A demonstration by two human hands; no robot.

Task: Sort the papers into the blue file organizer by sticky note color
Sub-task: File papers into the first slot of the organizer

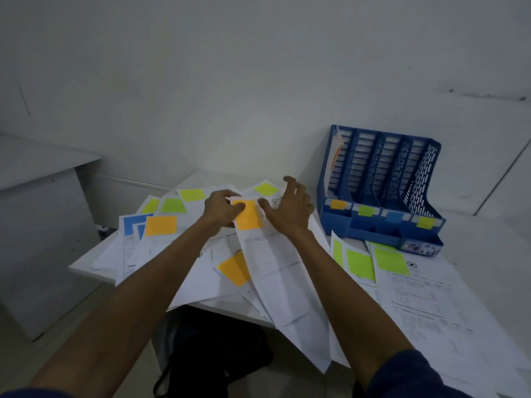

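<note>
head | left grip pinching orange-tagged paper | right grip spread, resting on it

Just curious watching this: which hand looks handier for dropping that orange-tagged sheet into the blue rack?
Probably the right hand: it lies beside the orange-tagged sheet, nearer the blue file organizer and its orange-labelled slot. The left hand would have to cross over.

White desk against a pale wall, grey cabinet at left, black bag on the floor beneath
</note>
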